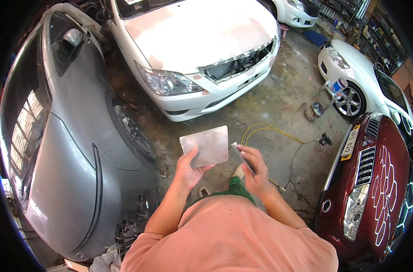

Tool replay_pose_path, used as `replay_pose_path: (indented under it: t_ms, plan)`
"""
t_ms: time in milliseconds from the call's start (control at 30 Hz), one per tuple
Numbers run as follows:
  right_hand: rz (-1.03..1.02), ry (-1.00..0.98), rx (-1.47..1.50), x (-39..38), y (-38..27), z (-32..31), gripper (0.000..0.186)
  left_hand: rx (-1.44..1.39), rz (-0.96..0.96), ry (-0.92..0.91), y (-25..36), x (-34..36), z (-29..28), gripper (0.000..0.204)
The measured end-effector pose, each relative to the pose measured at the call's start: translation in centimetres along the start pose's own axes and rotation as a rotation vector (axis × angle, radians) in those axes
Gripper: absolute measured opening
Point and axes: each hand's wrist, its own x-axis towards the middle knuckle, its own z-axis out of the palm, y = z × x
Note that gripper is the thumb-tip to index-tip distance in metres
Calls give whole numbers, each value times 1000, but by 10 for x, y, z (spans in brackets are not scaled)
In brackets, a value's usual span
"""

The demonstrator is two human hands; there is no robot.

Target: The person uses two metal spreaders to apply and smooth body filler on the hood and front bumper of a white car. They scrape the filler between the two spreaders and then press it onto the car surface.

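Note:
In front of my body, my left hand (189, 172) grips a flat, roughly square whitish-grey board (210, 144) by its lower left edge, thumb on top. The board's surface has a smeared, cloudy look. To its right, my right hand (257, 171) is closed around a thin dark scraper (243, 158). White paste (234, 144) sits on the scraper's upper tip. The scraper is tilted beside the board, with a small gap between them. Fingers on the far side of both tools are partly hidden.
Ahead stands a white car (193, 36) with an uncovered grille opening. A silver car (84, 149) is close at left, a dark red vehicle (351, 204) at right. A yellow cable (270, 126) crosses the floor. Near the far white car (356, 59) stand a stool with a can (339, 86) and a bucket (314, 111).

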Motion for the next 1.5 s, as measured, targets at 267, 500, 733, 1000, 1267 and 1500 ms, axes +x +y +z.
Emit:
replay_pose_path:
  t_ms: [267, 500, 733, 1000, 1267, 1500]
  plan:
    - [550, 99, 393, 11, 18, -31, 29, 97, -22, -82, -30, 7, 14, 53]
    - [183, 126, 210, -20, -28, 12, 31, 439, 409, -3, -90, 15, 34, 63]
    - [-135, -151, -87, -20, -24, -12, 43, 1383, 621, -672, -90, 16, -19, 38]
    - [68, 7, -222, -26, -4, -3, 50, 683, 108, -204, -87, -24, 23, 34]
    - [435, 169, -49, -21, 36, 3, 29, 771, -52, -228, -86, -28, 6, 49]
    - [284, 353, 183, -54, 29, -21, 29, 148, -194, -108, -35, -22, 15, 53]
